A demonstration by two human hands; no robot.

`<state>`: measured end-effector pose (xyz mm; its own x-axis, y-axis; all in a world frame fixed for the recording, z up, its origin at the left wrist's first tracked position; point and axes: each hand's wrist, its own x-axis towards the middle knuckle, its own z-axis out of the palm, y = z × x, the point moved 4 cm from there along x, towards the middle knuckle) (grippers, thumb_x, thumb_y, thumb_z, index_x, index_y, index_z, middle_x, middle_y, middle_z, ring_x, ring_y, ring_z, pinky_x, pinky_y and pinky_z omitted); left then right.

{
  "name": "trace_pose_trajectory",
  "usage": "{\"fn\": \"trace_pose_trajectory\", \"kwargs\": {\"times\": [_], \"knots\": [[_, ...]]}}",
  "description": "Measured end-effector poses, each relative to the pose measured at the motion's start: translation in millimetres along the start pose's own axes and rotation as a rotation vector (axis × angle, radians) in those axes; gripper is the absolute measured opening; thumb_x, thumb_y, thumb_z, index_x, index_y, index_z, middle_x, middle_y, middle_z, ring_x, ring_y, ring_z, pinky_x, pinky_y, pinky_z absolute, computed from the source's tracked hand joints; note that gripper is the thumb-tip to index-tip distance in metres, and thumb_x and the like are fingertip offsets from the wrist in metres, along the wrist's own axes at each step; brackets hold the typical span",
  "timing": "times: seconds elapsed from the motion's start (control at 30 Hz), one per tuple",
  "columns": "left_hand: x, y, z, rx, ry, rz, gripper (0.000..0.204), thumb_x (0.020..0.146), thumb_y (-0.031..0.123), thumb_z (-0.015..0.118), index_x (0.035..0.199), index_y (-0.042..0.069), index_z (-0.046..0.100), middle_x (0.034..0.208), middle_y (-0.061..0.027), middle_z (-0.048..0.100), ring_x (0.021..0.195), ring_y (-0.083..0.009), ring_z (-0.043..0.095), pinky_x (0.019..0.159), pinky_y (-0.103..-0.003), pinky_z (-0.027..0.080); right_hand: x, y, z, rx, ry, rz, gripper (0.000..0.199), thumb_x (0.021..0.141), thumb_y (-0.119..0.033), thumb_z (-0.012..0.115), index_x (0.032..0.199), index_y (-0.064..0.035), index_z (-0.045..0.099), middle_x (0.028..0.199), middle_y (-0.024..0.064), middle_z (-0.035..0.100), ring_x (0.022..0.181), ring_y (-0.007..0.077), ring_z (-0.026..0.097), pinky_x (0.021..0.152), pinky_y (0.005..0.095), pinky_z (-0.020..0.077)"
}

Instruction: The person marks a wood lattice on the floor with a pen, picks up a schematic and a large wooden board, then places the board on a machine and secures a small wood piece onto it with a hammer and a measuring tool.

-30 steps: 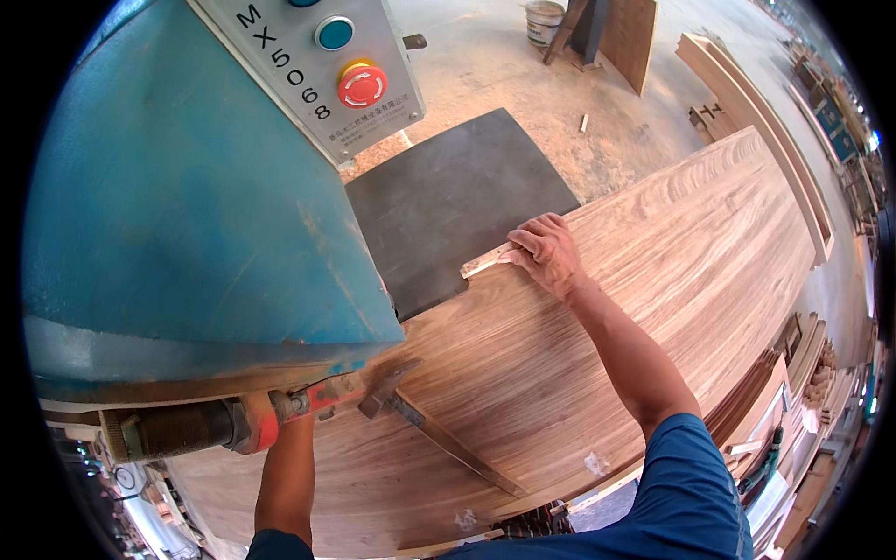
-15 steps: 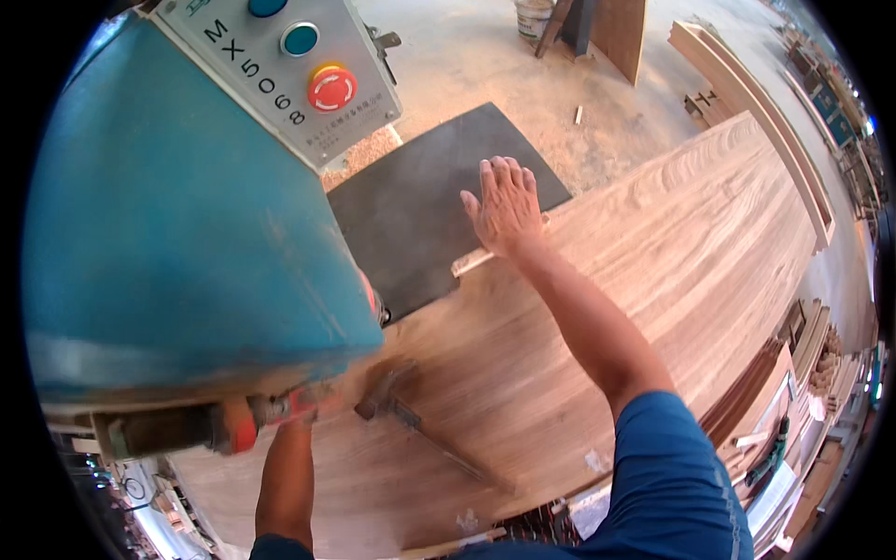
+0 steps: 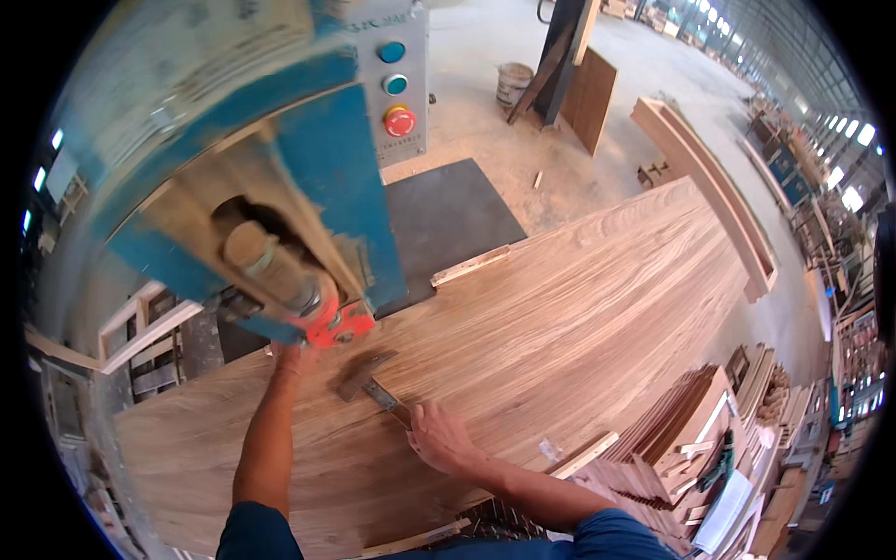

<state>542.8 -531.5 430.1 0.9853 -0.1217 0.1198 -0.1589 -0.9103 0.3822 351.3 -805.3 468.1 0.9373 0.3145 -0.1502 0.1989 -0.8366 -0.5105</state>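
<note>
A large wood-grain board [image 3: 579, 317] lies across the machine's dark table [image 3: 448, 201]. My right hand [image 3: 441, 437] is closed round the handle of a hammer [image 3: 383, 397], whose head rests low over the board. My left hand [image 3: 295, 357] reaches under the red guard [image 3: 341, 325] of the blue machine [image 3: 341, 177]; its fingers are hidden there. Above the guard, a dusty cylindrical spindle housing [image 3: 271, 266] shows in the machine's opening. A narrow wooden strip [image 3: 471, 265] lies along the board's far edge.
A control panel [image 3: 397, 89] with two teal buttons and a red stop knob is on the machine. A long wooden frame [image 3: 709, 191] stands beyond the board's right end. Stacked wooden pieces [image 3: 667, 420] lie at the near right, and a bucket [image 3: 513, 84] stands farther back.
My right hand has come back from the dark table and taken hold of the hammer handle. My left hand stays by the red guard. The view has shifted, showing more of the machine's spindle.
</note>
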Motion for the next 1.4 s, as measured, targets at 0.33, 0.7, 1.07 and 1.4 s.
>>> {"fn": "trace_pose_trajectory", "kwargs": {"times": [0.33, 0.7, 1.07, 1.4], "knots": [[-38.2, 51.5, -30.6, 0.311, 0.310, 0.040, 0.031, 0.089, 0.031, 0.067, 0.114, 0.011, 0.066, 0.114, -0.0164, 0.066, 0.110, -0.0376, 0.059, 0.090, -0.050, 0.046, -38.2, 50.4, -47.0, 1.275, -0.479, 0.296, 0.026, 0.094, -0.016, 0.063, 0.112, -0.0010, 0.052, 0.073, 0.0030, 0.056, 0.057, 0.0144, 0.052, 0.051, 0.0273, 0.0428], [36.2, 224.0, 74.9, -0.241, 0.347, -0.233, 0.022, 0.090, 0.030, 0.065, 0.099, 0.012, 0.073, 0.087, -0.0108, 0.070, 0.089, -0.0311, 0.065, 0.083, -0.046, 0.046, 31.8, 146.3, -162.4, 0.488, 0.292, -0.093, 0.043, 0.097, -0.005, 0.051, 0.139, -0.0009, 0.041, 0.079, 0.0185, 0.061, 0.067, 0.0259, 0.061, 0.061, 0.0369, 0.0480], [50.6, 232.6, 94.5, -0.221, 0.339, -0.271, 0.018, 0.092, 0.032, 0.064, 0.087, 0.016, 0.072, 0.074, -0.0010, 0.062, 0.085, -0.0196, 0.059, 0.092, -0.038, 0.036, 96.9, 142.1, -151.3, 0.253, 0.148, -0.189, 0.071, 0.094, 0.000, 0.050, 0.157, -0.0115, 0.020, 0.091, 0.0242, 0.063, 0.078, 0.0423, 0.062, 0.071, 0.0469, 0.0497], [50.2, 232.7, 91.4, -0.229, 0.323, -0.326, 0.015, 0.089, 0.033, 0.068, 0.084, 0.019, 0.070, 0.079, -0.0039, 0.059, 0.087, -0.0253, 0.057, 0.091, -0.041, 0.040, 94.8, 139.8, -143.3, 0.133, 0.181, -0.176, 0.074, 0.091, 0.004, 0.051, 0.157, -0.0098, 0.021, 0.089, 0.0226, 0.062, 0.075, 0.0393, 0.062, 0.067, 0.0437, 0.0497]]}}
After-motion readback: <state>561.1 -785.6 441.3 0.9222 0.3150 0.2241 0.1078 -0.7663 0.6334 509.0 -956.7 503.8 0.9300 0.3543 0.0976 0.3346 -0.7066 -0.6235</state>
